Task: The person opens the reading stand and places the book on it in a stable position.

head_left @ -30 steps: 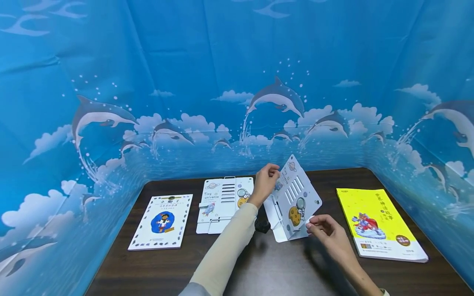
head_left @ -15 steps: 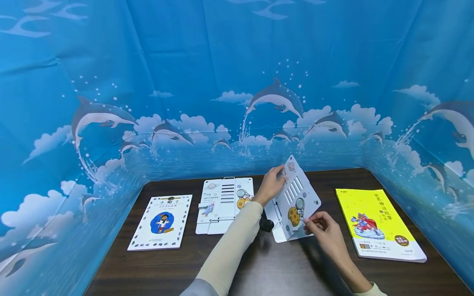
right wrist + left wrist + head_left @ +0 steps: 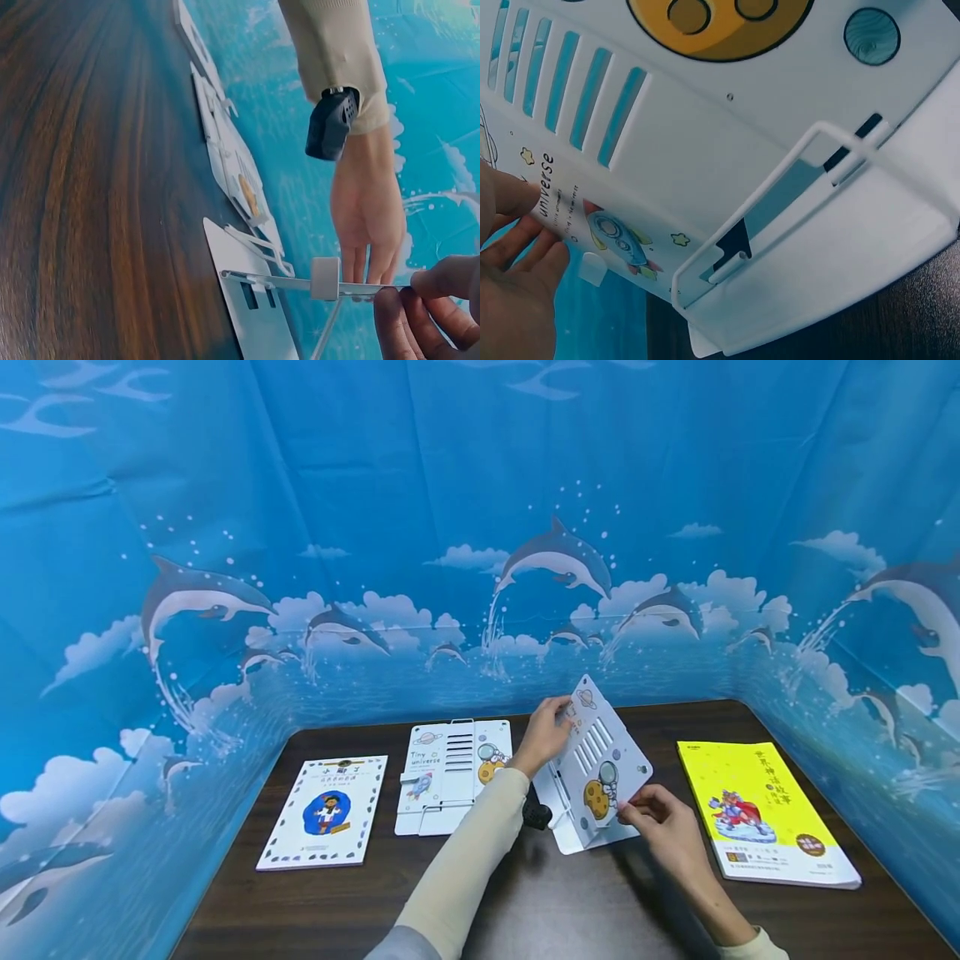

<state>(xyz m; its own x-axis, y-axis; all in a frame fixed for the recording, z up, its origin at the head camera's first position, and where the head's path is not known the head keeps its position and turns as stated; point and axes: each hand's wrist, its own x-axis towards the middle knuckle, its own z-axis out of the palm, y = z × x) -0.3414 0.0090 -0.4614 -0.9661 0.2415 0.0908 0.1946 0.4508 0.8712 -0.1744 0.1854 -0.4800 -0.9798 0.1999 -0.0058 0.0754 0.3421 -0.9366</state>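
Note:
A white book stand (image 3: 611,735) printed with planets and an astronaut has its slotted panel raised at a slant over its flat base plate. My left hand (image 3: 543,739) holds the panel by its left edge, with the thumb and fingers (image 3: 544,255) at the "universe" lettering in the left wrist view. On the opposite side, my right hand (image 3: 663,827) pinches the panel's lower right edge between thumb and fingertips. The right wrist view has this panel edge-on, with a small white clip (image 3: 325,278) near the right fingers. A white wire bracket (image 3: 757,199) juts out near the hinge.
A second, matching book stand (image 3: 423,768) lies folded flat to the left. Beyond it is a white picture book (image 3: 337,847); a thick yellow book (image 3: 750,781) lies at the right. A blue dolphin curtain (image 3: 450,485) surrounds the dark wooden table (image 3: 555,910).
My left hand has moved right and taken hold of the panel's left edge. The right fingers have shifted slightly along the right edge. The panel's tilt looks nearly the same.

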